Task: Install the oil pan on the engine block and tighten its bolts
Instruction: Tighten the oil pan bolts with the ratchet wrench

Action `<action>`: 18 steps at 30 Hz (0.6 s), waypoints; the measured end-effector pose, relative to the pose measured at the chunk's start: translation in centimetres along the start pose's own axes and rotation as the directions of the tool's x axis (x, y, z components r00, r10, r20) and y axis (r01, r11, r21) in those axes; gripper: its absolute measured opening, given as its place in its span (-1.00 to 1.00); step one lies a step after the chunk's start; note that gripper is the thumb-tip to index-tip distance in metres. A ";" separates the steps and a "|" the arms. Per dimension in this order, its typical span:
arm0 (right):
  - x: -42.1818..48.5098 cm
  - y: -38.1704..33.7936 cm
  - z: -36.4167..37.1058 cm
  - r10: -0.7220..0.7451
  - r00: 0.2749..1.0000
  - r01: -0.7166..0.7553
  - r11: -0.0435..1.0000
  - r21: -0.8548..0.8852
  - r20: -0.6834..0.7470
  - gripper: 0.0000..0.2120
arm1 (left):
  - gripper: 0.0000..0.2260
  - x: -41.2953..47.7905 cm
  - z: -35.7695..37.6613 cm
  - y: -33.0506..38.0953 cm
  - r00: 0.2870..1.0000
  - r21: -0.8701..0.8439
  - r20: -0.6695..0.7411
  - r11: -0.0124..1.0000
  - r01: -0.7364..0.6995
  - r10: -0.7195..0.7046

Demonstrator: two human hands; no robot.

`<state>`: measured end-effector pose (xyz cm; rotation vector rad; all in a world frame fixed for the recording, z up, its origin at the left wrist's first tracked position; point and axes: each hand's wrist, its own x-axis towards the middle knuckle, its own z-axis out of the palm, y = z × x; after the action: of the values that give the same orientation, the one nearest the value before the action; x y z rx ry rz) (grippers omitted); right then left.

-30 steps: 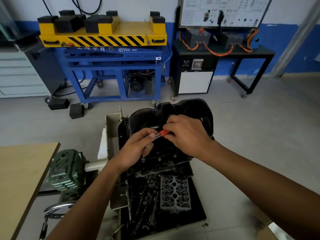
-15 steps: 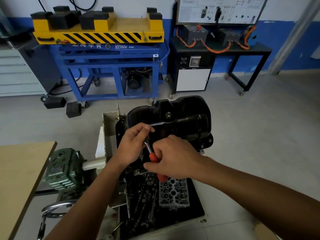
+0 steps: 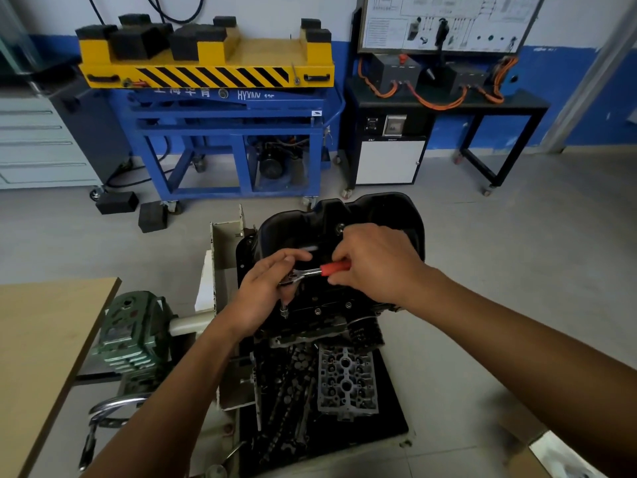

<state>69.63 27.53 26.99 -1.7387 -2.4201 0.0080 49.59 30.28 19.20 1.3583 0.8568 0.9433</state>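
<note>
Workshop floor, blue cart (image 3: 227, 132) behind: the oil pan (image 3: 379, 215) sits on the engine block (image 3: 327, 307). At its near left edge the left hand (image 3: 265, 291) pinches the ratchet (image 3: 310, 272) head. The right hand (image 3: 375, 263) grips the handle, swung back rightward since before, so tightening likely continues.

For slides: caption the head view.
Left hand and right hand hold a red-handled metal ratchet over the black oil pan.

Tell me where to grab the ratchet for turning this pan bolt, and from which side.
Grip the red handle, coming from the right: the ratchet lies roughly level, its handle sticking out rightward from the head, which the left hand steadies over the socket. The right hand holds it there.
</note>
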 end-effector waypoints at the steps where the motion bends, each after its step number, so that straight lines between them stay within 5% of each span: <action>1: 0.2 0.0 0.3 0.005 0.999 -0.006 0.999 -0.034 -0.031 -0.77 | -0.69 0.0 0.2 -0.1 0.999 0.015 0.032 1.000 0.004 -0.005; 8: 0.2 -0.1 1.6 0.029 0.994 -0.038 0.995 -0.090 -0.102 -0.81 | -0.66 0.1 0.4 0.0 0.987 0.039 0.153 0.999 0.037 -0.042; 18: -2.5 -1.2 0.9 0.087 0.995 -0.093 0.987 0.130 0.054 -0.63 | -0.79 1.0 1.3 0.5 0.989 0.060 -0.146 0.998 0.011 -0.002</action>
<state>69.18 24.83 25.86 -1.8060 -2.3131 0.2186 51.10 30.66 19.78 1.3495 1.0077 1.0283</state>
